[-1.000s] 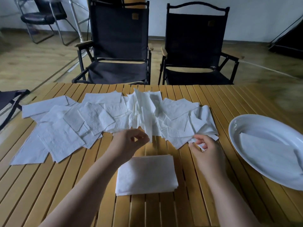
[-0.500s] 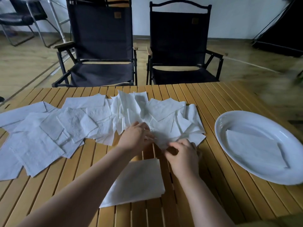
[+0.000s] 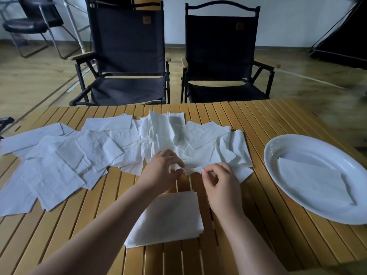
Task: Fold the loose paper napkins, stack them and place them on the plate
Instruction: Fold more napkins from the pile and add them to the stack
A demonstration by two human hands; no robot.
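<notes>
A crumpled white paper napkin [image 3: 191, 169] hangs between the two hands at the near edge of the heap, about the middle of the table. The left hand [image 3: 161, 172] pinches its left end, fingers and thumb curled in on the paper. The right hand [image 3: 222, 184] pinches its right end between thumb and forefinger, with the other fingers curled loosely beneath.

Just beyond the hands, the loose white paper napkins [image 3: 95, 149] lie spread and overlapping in a wide band from the far left of the table to right of centre; those in the middle stand up creased, while those to the left lie flat. Nearer than the hands sits a stack of folded white napkins [image 3: 170, 217], square and neat, its left corner hidden under the left forearm.

To the right, well apart from the heap, a white oval ceramic plate [image 3: 268, 153] holds one folded white napkin [image 3: 309, 183] lying flat.

All of this rests on a slatted yellow wooden table [image 3: 258, 120]. Beyond its far edge stand a black fabric folding chair [image 3: 127, 52] and a second black folding chair [image 3: 220, 52], side by side on a wooden floor [image 3: 29, 82]. A black office chair with a metal frame [image 3: 31, 24] stands in the far left corner.
</notes>
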